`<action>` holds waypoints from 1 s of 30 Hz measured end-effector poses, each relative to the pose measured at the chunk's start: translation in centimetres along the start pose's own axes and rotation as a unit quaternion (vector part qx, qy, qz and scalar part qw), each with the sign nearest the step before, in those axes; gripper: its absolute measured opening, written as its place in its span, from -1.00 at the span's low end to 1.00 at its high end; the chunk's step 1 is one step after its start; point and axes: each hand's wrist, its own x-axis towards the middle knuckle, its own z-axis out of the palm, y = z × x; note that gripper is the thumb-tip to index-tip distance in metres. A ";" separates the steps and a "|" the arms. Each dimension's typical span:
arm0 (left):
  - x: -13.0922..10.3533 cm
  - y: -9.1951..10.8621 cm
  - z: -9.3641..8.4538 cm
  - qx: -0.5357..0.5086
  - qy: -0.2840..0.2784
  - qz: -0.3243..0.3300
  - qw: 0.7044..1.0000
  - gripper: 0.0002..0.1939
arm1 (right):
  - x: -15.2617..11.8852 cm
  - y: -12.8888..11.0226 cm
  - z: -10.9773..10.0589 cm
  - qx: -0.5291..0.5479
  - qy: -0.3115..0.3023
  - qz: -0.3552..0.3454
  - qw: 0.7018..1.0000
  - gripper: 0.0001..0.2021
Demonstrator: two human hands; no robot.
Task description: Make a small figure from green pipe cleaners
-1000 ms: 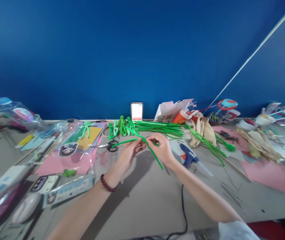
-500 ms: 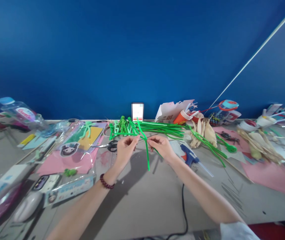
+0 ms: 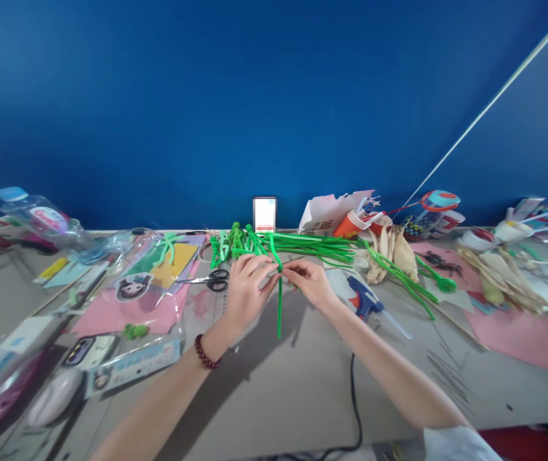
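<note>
Green pipe cleaners (image 3: 280,307) are pinched between my two hands above the table, one strand hanging down and its upper end rising toward the back. My left hand (image 3: 251,288), with a dark red bead bracelet at the wrist, closes thumb and fingertips on the crossing point. From the other side my right hand (image 3: 310,282) pinches the same spot. The fingers hide the joint itself. Just behind lie a bundle of green pipe cleaners (image 3: 317,246) and several small twisted green figures (image 3: 236,241).
Black-handled scissors (image 3: 217,280) lie left of my hands. A blue glue gun (image 3: 365,298) lies to the right, near a black cable (image 3: 356,403). A phone (image 3: 265,214) leans on the blue wall. Pink paper (image 3: 125,314), a bottle (image 3: 43,214) and dried husks (image 3: 403,256) lie around.
My left hand has moved right and up to the crossing point, close against my right hand. The strand that stretched left is now hidden, and the hanging strand is more upright.
</note>
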 end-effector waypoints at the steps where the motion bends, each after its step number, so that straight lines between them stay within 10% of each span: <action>1: 0.0 0.0 0.0 -0.003 -0.005 -0.001 1.000 -0.85 | 0.0 0.1 0.0 -0.008 0.000 -0.009 1.000 -0.80; 13: 0.3 -0.5 0.3 -0.176 -0.021 -0.124 0.976 -0.90 | -0.2 0.4 0.2 -0.123 0.026 -0.158 0.979 -0.91; 30: 0.1 0.0 0.3 -0.168 -0.004 -0.096 0.981 -0.94 | -0.5 0.2 0.2 -0.134 0.031 -0.229 0.964 -0.92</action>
